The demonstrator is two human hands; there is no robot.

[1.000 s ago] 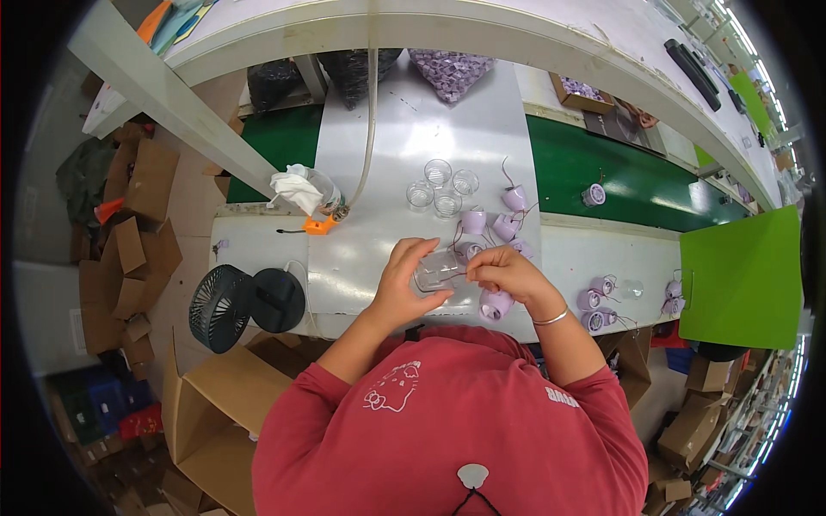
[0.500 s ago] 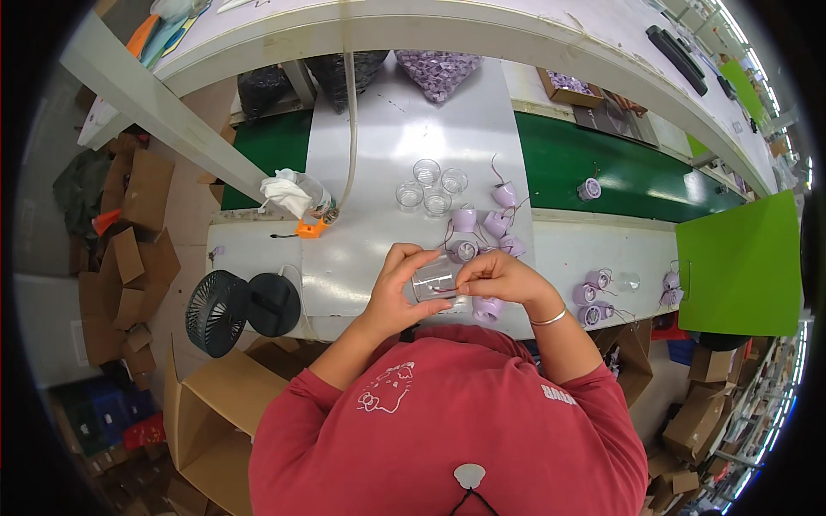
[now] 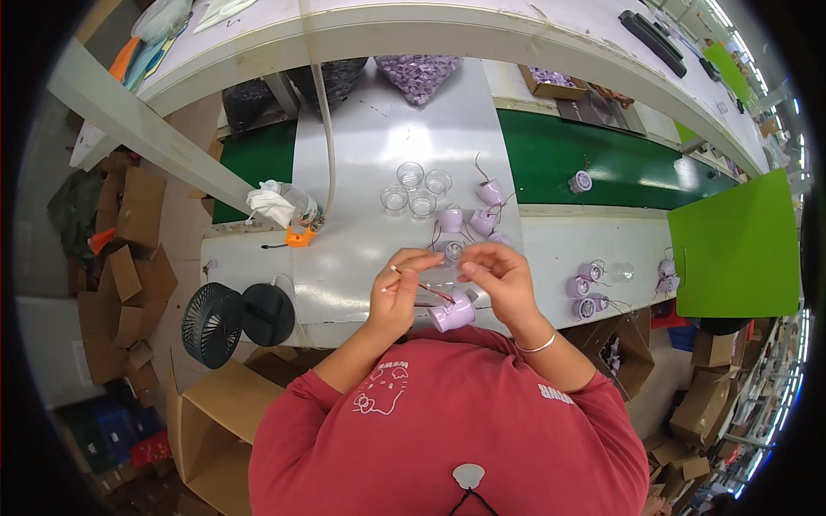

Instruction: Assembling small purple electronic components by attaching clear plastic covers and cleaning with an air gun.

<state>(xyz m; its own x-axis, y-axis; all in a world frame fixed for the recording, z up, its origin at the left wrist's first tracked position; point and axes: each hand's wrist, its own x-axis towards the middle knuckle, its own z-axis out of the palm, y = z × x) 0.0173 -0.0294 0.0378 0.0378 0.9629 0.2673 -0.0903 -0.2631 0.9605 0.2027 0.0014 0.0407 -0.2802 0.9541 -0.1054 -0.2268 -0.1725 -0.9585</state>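
My left hand (image 3: 399, 291) has its fingers closed on thin dark red wires (image 3: 432, 291) with pale ends. The wires run to a lilac cup-shaped part (image 3: 453, 313), which hangs tilted between my hands, close to my shirt. To its upper right is my right hand (image 3: 503, 284), thumb and forefinger apart, with nothing visible in them. A clear shape (image 3: 440, 275) shows between the hands, too hidden to make out fully. Just beyond my fingertips, several more lilac parts with wires (image 3: 450, 221) lie on the bench. Several clear round cups (image 3: 422, 204) stand grouped farther off.
More lilac parts (image 3: 584, 307) and a clear cup (image 3: 623, 272) lie at the right, near a green board (image 3: 737, 249). At the left are a black fan (image 3: 212, 325) and an orange holder (image 3: 299, 236). A shelf beam (image 3: 370, 34) crosses overhead.
My left hand has let go of the clear cup and now grips the wires of a lilac part. My right hand's fingers have drawn away and spread. The view has shifted slightly.
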